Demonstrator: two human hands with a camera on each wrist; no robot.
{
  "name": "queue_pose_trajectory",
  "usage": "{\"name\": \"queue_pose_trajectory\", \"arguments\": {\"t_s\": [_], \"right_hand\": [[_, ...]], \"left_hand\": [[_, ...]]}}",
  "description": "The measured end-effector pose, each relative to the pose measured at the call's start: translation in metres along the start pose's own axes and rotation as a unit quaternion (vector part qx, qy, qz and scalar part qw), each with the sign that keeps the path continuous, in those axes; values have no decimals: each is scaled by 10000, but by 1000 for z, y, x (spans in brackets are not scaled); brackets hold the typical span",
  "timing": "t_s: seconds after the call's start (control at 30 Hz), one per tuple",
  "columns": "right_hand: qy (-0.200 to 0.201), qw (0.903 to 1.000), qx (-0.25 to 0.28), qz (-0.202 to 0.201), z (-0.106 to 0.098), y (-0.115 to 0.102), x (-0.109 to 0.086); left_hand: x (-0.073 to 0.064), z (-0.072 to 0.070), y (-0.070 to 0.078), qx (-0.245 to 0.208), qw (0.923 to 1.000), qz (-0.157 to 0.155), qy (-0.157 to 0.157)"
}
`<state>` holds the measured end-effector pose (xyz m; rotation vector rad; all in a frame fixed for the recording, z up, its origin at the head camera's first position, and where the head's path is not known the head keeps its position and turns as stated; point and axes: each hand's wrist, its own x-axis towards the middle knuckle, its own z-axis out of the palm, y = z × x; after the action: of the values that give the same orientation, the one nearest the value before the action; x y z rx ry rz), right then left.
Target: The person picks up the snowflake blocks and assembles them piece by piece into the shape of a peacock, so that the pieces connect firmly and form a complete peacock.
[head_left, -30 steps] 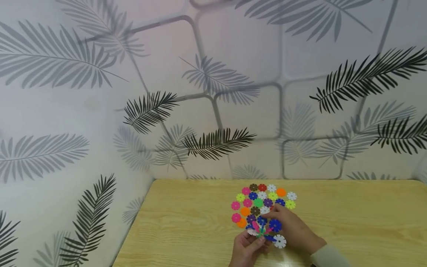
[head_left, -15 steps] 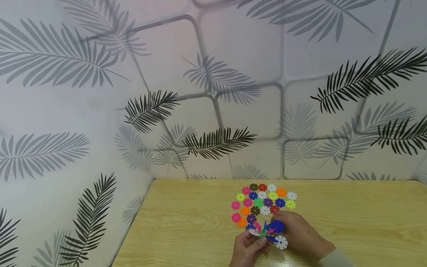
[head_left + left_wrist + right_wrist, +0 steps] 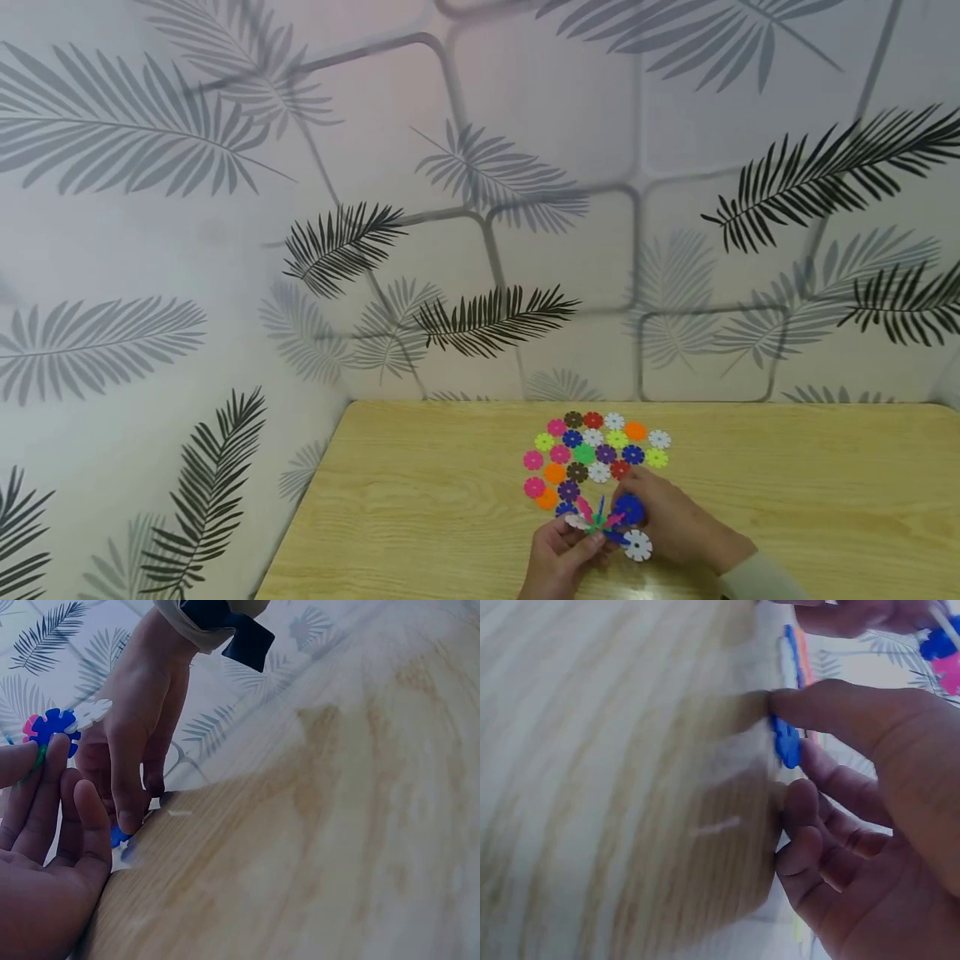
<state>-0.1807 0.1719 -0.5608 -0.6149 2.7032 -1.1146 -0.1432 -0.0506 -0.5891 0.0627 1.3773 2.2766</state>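
In the head view my left hand (image 3: pixel 558 557) pinches a built cluster of slotted plastic snowflake discs (image 3: pixel 597 522), with a green one at its middle and pink, blue and white ones standing out from it. A blue disc (image 3: pixel 628 509) and a white disc (image 3: pixel 637 546) sit on the cluster's right side. Just right of it, my right hand (image 3: pixel 678 518) is down at the tabletop. The right wrist view shows its thumb and a finger on either side of a loose blue disc (image 3: pixel 787 745) at table level. From the head that disc is hidden.
Several loose discs in mixed colours, such as a green disc (image 3: pixel 583 453) and an orange disc (image 3: pixel 635 431), lie grouped flat beyond my hands. They rest on a wood-grain table (image 3: pixel 420 492). A leaf-patterned wall (image 3: pixel 555 250) rises behind its far edge.
My right hand has drawn a blue disc from the near side of the group toward itself, down and to the right. My left hand keeps holding the cluster almost still.
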Motion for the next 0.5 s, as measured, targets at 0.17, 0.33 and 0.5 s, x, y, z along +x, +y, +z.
{"name": "queue_pose_trajectory", "arguments": {"t_s": [0.17, 0.33, 0.5], "right_hand": [[239, 9977, 632, 106, -5, 7, -5], [1105, 9885, 909, 495, -17, 3, -11], [1582, 9778, 1288, 477, -33, -18, -17]], "left_hand": [[2, 3, -1, 68, 9998, -56, 180], [1, 7, 2, 311, 9988, -119, 359], [0, 5, 0, 410, 9988, -40, 275]]}}
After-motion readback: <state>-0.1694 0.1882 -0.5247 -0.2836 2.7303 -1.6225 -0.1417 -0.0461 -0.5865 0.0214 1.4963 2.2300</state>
